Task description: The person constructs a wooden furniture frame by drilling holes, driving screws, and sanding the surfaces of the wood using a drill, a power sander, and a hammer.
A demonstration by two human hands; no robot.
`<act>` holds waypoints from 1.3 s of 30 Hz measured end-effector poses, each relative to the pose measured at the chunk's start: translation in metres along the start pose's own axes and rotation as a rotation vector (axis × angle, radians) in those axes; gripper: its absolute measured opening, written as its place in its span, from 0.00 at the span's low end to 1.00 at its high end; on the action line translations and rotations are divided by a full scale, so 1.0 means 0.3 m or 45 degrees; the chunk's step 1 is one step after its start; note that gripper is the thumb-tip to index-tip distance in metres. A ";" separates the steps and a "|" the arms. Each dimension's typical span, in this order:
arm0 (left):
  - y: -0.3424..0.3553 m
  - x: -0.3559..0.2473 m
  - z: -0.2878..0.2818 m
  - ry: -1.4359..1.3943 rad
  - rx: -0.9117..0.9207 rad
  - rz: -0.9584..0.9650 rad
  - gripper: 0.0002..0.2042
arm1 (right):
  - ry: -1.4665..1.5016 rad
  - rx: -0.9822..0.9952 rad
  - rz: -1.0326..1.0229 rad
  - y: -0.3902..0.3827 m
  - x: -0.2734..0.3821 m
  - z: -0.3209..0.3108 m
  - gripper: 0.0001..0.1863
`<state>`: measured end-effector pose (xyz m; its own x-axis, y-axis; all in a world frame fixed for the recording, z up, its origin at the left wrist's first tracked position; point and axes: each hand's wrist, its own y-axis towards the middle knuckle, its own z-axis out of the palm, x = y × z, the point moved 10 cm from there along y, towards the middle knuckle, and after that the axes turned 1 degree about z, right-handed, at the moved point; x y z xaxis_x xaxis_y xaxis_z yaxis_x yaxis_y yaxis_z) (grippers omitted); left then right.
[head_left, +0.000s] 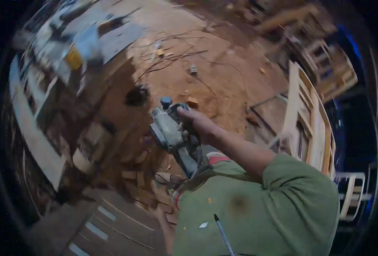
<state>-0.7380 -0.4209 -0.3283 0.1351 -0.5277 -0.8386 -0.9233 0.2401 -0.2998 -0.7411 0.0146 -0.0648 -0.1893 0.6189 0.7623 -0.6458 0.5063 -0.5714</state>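
Observation:
An electric hand planer [172,132] with a grey body and a dark blue front knob hangs in front of my body. My right hand [195,121] is wrapped round its handle, and the tool is tilted. A blurred strip of my left arm [165,228] shows beside the green shirt at the lower edge. The fingers of my left hand cannot be made out. A pen [224,234] lies against the front of the shirt.
Wooden frames [304,106] stand at the right. Dark cables [172,59] and small wood scraps [192,101] lie on the dusty brown floor. A cluttered bench [116,42] stands at the far left. Slatted panels [112,222] lie at the lower left.

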 end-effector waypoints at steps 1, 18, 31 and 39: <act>0.071 -0.132 0.091 -0.001 0.152 0.185 0.21 | 0.017 -0.046 0.041 -0.095 0.039 -0.051 0.18; 0.662 -0.598 0.558 0.397 0.801 0.794 0.05 | 0.177 -1.579 -0.889 -1.506 0.429 -1.335 0.10; 0.671 -1.069 0.825 -0.007 1.011 0.513 0.19 | 0.535 -2.010 -0.784 -1.882 0.071 -1.948 0.16; -0.053 -1.418 1.387 0.963 1.492 0.952 0.12 | 0.758 -2.263 -0.556 -2.140 -0.193 -2.009 0.18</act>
<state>-0.6311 0.1390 -0.1560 -0.7379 -0.1880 -0.6482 0.1304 0.9026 -0.4102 0.1303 0.0157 0.0748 0.2404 0.1985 0.9502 0.8835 0.3606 -0.2989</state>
